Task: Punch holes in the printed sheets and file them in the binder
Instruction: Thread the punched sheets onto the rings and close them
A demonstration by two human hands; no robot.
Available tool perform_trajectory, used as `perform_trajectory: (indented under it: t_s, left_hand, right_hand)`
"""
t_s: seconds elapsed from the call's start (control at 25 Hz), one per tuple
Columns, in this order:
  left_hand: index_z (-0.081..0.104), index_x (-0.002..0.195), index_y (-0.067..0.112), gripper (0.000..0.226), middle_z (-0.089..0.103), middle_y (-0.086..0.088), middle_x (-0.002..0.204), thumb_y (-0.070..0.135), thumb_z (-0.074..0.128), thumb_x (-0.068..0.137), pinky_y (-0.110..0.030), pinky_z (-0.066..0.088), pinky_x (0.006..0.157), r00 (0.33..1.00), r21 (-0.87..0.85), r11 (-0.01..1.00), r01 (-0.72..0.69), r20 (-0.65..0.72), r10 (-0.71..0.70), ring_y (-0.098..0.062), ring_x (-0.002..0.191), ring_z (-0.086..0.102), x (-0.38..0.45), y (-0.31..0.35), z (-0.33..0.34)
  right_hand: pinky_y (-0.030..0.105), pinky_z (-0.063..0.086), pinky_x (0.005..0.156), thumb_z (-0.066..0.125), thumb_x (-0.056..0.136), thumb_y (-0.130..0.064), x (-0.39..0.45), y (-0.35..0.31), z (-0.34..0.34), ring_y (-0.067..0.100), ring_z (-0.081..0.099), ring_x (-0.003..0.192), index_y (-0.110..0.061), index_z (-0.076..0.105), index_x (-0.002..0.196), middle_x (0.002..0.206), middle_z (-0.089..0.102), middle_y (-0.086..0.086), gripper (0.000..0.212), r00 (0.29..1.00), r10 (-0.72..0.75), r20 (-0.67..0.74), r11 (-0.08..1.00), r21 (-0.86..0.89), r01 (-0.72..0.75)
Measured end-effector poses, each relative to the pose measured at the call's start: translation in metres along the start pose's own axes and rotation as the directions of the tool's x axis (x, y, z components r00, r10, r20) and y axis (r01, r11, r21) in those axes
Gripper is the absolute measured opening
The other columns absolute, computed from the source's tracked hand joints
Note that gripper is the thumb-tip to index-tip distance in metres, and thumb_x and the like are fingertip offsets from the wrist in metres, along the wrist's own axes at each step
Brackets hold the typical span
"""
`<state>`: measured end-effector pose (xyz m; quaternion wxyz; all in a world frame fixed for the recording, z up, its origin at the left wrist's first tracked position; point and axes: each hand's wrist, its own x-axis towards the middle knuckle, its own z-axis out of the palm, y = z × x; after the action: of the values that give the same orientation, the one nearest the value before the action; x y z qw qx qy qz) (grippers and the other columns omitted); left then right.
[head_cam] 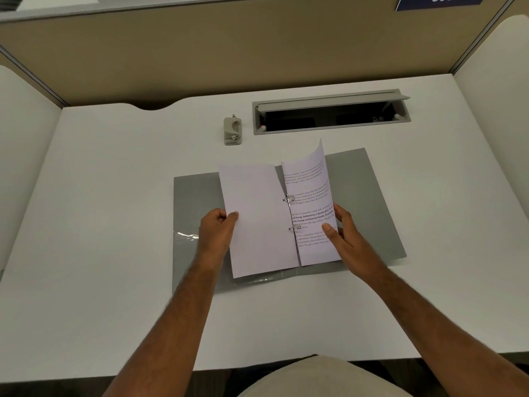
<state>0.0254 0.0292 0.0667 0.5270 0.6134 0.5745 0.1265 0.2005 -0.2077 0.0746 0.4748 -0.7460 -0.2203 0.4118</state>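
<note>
Sheets point(259, 219) sit on the rings point(290, 199) of the open binder point(366, 196) at my twelve o'clock, my left hand point(217, 227) and right hand point(342, 227) each pinching one, so filing seems nearly done; next I would close the rings.

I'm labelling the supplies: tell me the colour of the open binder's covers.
Grey: the binder lies open on the white desk, clearest in the head view.

An office cubicle: white desk point(114, 196), fabric partition walls point(257, 53), cable tray point(329, 116).
</note>
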Motion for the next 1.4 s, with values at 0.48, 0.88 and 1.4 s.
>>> perform_trajectory:
  t_s: [0.48, 0.88, 1.4]
  left_hand:
    - [0.065, 0.093, 0.022, 0.008, 0.068, 0.007, 0.092, 0.024, 0.072, 0.092, -0.029, 0.051, 0.079, 0.955, 0.063, 0.954, -0.292, 0.07, 0.288, -0.014, 0.088, 0.064, -0.02, 0.005, 0.048]
    - [0.079, 0.096, 0.023, 0.022, 0.077, 0.01, 0.098, 0.04, 0.065, 0.096, -0.034, 0.059, 0.09, 0.878, -0.049, 0.991, -0.126, 0.459, 0.134, -0.011, 0.095, 0.073, -0.052, 0.056, 0.13]
    - [0.076, 0.083, 0.019, 0.014, 0.077, 0.004, 0.088, 0.028, 0.072, 0.094, -0.02, 0.052, 0.063, 0.922, -0.009, 0.999, -0.039, 0.386, 0.04, -0.009, 0.074, 0.076, -0.044, 0.059, 0.132]
  right_hand:
    - [0.026, 0.06, 0.086, 0.04, 0.102, -0.046, -0.001, 0.006, 0.0, 0.004, 0.06, 0.121, -0.036, 0.025, 0.153, 0.147, 0.048, -0.014, 0.055, 1.0, -0.021, -0.005, 1.0, 0.019, 0.021]
    - [0.042, 0.032, 0.119, 0.051, 0.096, -0.055, 0.008, 0.026, 0.0, 0.016, 0.029, 0.149, -0.035, 0.015, 0.157, 0.164, 0.022, -0.011, 0.074, 0.998, -0.064, -0.024, 0.971, -0.232, 0.057]
    - [0.036, 0.041, 0.112, 0.049, 0.096, -0.056, 0.013, 0.033, -0.001, 0.013, 0.037, 0.14, -0.034, 0.019, 0.155, 0.158, 0.026, -0.012, 0.07, 0.995, -0.095, -0.014, 0.957, -0.276, 0.087]
